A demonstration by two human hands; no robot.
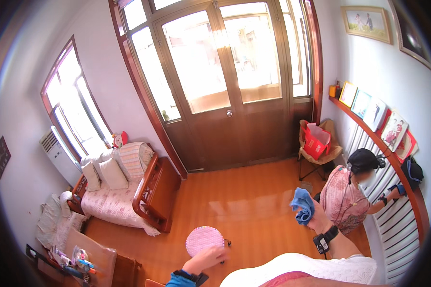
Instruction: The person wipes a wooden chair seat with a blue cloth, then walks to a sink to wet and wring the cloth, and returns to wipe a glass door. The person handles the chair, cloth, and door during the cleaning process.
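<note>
My right hand (318, 217) is raised at the right with its fingers closed around a crumpled blue cloth (302, 206); a black strap with a small device sits on that wrist. At the bottom centre, my left hand (208, 259) hangs in front of a round stool with a pink checked cover (204, 241). It is slightly blurred, its fingers are bent, and no object shows in it. Whether it touches the stool cannot be told. A blue sleeve and a black strap cover the left wrist.
A co-worker (346, 201) crouches by the white radiator (395, 229), a hand with a dark cloth on it. Framed photos stand on the wooden shelf (371, 131). A folding chair (325, 166) holds a red bag (316, 141). At left are a sofa (111, 204) and a cluttered table (106, 263).
</note>
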